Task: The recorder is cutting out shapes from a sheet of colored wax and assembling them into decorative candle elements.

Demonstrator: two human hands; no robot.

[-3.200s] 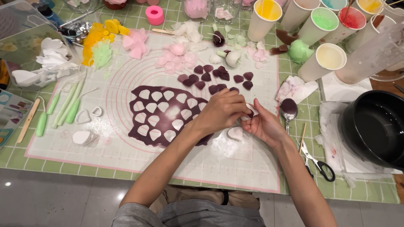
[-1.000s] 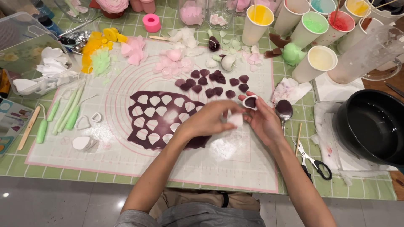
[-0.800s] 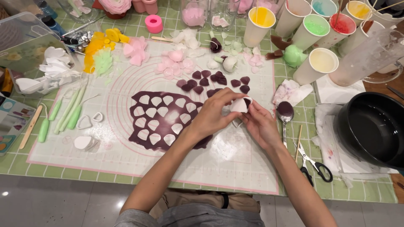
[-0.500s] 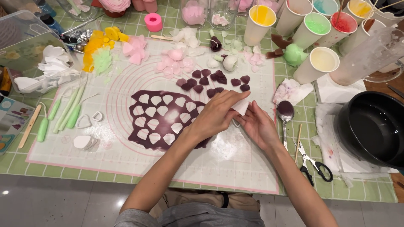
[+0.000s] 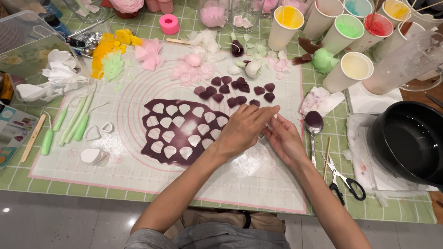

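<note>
My left hand (image 5: 244, 129) and my right hand (image 5: 284, 138) meet over the right part of the white silicone mat (image 5: 138, 170). The left fingers lie stretched across the right fingertips, pressing on a small white piece that is almost fully hidden between them. Just left of the hands lies a rolled dark purple sheet (image 5: 180, 131) with several petal-shaped holes cut out of it. Several cut dark purple petals (image 5: 235, 90) lie in a loose group just beyond the hands.
A purple-stained spoon (image 5: 314, 124), a wooden stick (image 5: 327, 157) and scissors (image 5: 344, 180) lie right of the hands, with a black pot (image 5: 410, 143) further right. Paper cups of coloured wax (image 5: 355, 69) stand at the back. Green tools (image 5: 69, 122) and petal cutters (image 5: 99, 131) lie left.
The white piece showed between my fingertips before; now my left fingers lie flat over it and hide it. Both hands have stayed over the mat's right part.
</note>
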